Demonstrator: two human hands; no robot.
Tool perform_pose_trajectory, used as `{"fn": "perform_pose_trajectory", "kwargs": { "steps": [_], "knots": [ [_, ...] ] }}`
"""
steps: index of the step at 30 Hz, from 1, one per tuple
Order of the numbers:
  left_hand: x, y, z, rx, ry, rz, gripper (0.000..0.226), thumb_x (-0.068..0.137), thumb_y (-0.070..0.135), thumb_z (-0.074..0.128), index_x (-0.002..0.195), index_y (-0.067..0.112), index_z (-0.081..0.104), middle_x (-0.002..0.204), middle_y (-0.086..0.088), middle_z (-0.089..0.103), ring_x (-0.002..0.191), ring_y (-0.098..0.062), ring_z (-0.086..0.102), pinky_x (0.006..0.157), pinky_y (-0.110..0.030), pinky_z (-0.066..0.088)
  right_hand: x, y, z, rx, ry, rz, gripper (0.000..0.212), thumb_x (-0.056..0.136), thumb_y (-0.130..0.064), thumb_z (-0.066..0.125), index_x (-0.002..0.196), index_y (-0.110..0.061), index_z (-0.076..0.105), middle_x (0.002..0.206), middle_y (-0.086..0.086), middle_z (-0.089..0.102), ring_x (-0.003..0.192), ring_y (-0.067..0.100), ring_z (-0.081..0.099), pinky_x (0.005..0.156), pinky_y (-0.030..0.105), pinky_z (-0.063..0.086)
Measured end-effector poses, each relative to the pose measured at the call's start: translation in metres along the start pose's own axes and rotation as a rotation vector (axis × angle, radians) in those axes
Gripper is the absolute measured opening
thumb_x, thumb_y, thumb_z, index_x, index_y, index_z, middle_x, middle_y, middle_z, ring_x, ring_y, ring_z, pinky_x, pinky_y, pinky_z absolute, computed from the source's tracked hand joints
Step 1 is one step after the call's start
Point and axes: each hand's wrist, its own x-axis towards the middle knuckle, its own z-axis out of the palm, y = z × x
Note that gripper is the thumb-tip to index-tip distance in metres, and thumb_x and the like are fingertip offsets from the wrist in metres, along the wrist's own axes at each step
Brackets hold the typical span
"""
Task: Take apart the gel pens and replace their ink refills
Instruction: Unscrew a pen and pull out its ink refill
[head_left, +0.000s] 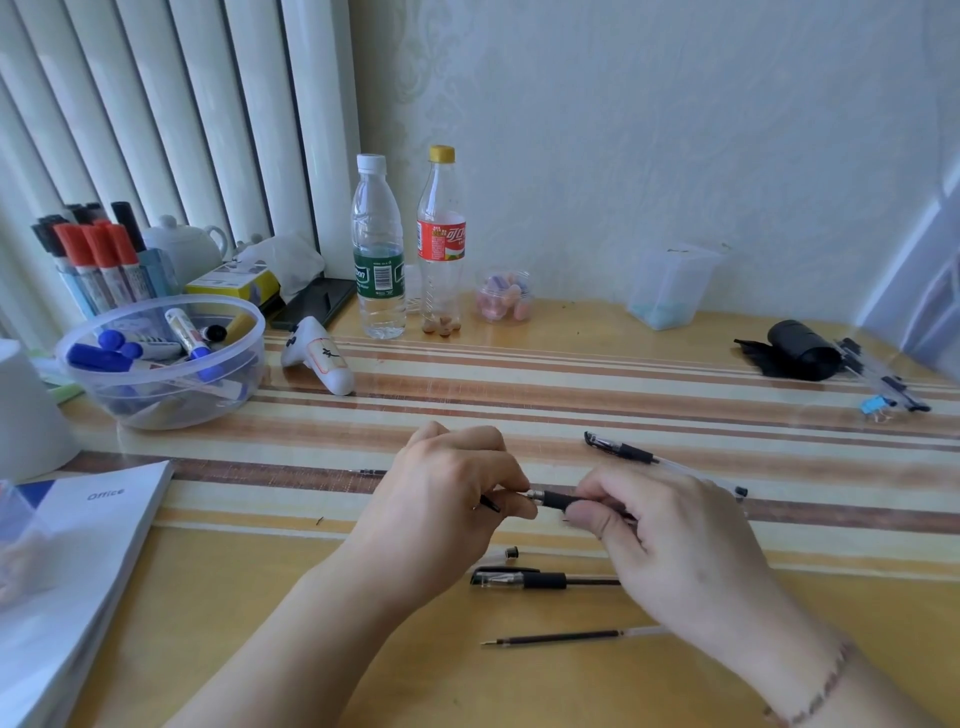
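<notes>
Loose refill (556, 636) lies nearest on the table (675, 405). Both hands, left (447, 499) and right (670, 540), pinch one gel pen (558, 500) above it. Booklet (78, 545) at left reads "Office".

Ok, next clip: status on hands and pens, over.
Left hand pinching the metal tip, right hand gripping the barrel of one gel pen. Loose refill near edge, capped pen beside it. Nothing in the way.

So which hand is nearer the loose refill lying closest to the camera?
Right. The right hand is just above the refill, its wrist passing over the clear end. The left hand sits farther up and to the left, at the pen tip.
</notes>
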Motion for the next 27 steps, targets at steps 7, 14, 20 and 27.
{"fn": "perform_pose_trajectory", "kwargs": {
  "steps": [7,14,20,27],
  "knots": [
    [-0.002,0.000,-0.003,0.023,-0.067,0.083,0.012,0.077,0.023,0.073,0.065,0.024,0.071,0.060,0.009,0.054,0.054,-0.010,0.045,0.061,-0.038,0.041,-0.002,-0.002,0.003,0.025,-0.081,-0.007,0.029,0.093,-0.022,0.055,0.065,-0.029,0.061,0.052,-0.045,0.045,0.056,-0.020,0.048,0.040,0.008,0.021],
    [0.002,0.007,-0.003,-0.080,-0.038,-0.041,0.024,0.086,0.043,0.062,0.102,0.027,0.066,0.085,0.017,0.055,0.079,0.001,0.046,0.075,-0.022,0.038,0.003,0.010,0.000,0.374,-0.104,0.123,0.032,0.092,-0.050,0.036,0.068,-0.040,0.055,0.048,-0.007,0.046,0.043,0.006,0.039,0.046,0.028,0.034],
    [-0.005,-0.001,-0.002,-0.248,-0.176,-0.185,0.045,0.098,0.004,0.034,0.132,0.032,0.030,0.100,0.011,0.051,0.098,-0.007,0.046,0.081,-0.010,0.036,0.004,0.021,-0.001,0.232,0.073,0.050,0.029,0.092,-0.010,0.054,0.112,-0.028,0.066,0.101,-0.023,0.058,0.090,0.005,0.059,0.074,0.019,0.047],
    [0.000,-0.004,-0.001,-0.255,-0.100,-0.199,0.049,0.096,0.006,0.052,0.133,0.032,0.035,0.098,0.010,0.070,0.094,0.000,0.060,0.081,-0.011,0.045,0.005,0.020,0.000,0.238,0.157,0.001,0.032,0.084,-0.006,0.066,0.109,-0.025,0.068,0.097,-0.019,0.062,0.092,0.008,0.062,0.075,0.033,0.055]
  ]
}}
